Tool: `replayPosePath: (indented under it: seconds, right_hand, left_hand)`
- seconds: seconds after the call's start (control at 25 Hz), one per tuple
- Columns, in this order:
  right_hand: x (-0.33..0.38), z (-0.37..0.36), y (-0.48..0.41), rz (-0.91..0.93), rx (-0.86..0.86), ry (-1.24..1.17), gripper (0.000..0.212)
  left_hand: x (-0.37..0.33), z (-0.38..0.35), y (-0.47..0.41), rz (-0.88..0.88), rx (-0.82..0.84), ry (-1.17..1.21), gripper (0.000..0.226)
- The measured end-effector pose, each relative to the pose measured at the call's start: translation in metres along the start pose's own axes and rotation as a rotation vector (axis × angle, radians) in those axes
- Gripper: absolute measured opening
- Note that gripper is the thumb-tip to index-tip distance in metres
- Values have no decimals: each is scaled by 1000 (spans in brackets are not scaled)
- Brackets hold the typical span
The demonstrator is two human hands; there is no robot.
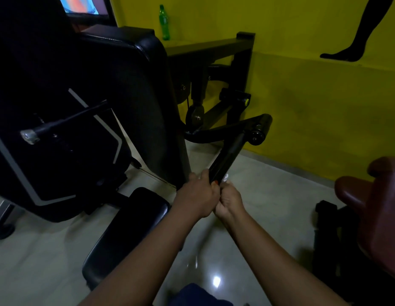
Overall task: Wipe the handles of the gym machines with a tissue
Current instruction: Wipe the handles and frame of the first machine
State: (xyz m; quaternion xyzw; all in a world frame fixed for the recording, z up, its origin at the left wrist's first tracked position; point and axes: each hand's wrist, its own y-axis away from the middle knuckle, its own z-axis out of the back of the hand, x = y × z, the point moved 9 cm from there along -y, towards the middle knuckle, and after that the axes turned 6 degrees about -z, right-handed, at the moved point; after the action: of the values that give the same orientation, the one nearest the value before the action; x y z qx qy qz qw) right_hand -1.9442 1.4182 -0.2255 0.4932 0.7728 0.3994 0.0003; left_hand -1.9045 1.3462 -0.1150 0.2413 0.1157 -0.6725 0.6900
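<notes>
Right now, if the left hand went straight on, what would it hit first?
The left hand grips the handle; likely the round roller at its top, though depth is unclear.

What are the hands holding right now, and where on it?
Left hand grips the black handle at its near, lower end. Right hand holds a white tissue against that same end.

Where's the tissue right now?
Head view, centre: a white bit of tissue shows above the right hand, against the near end of the black handle the left hand grips.
</notes>
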Motion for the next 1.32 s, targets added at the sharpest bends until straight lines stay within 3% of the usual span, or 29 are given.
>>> replayPosePath:
  seconds: [0.08,0.2,0.4,0.52,0.64,0.88,1.08,1.32]
  right_hand:
    - [10,-3,-13,-62,-9,-111,24]
    - [40,-6,-25,14,-95,-140,30]
    - [38,15,19,221,-238,256,20]
    - [71,7,11,326,-328,277,2]
    - [95,1,11,481,-401,390,5]
    - [104,-16,59,971,-312,894,21]
    - [134,-41,43,1140,-296,1030,30]
    - [102,-52,72,1379,40,1353,32]
  left_hand:
    - [1,-1,-1,27,17,0,51]
    - [-1,-1,-2,50,10,-51,48]
    - [-16,5,-6,14,-27,-151,46]
    - [-20,6,-12,-7,-64,-151,44]
    - [-16,3,-20,15,-85,-136,41]
    - [-16,5,-24,50,-121,-194,38]
    - [-18,7,-24,97,-135,-224,41]
    - [-20,9,-26,135,-167,-201,42]
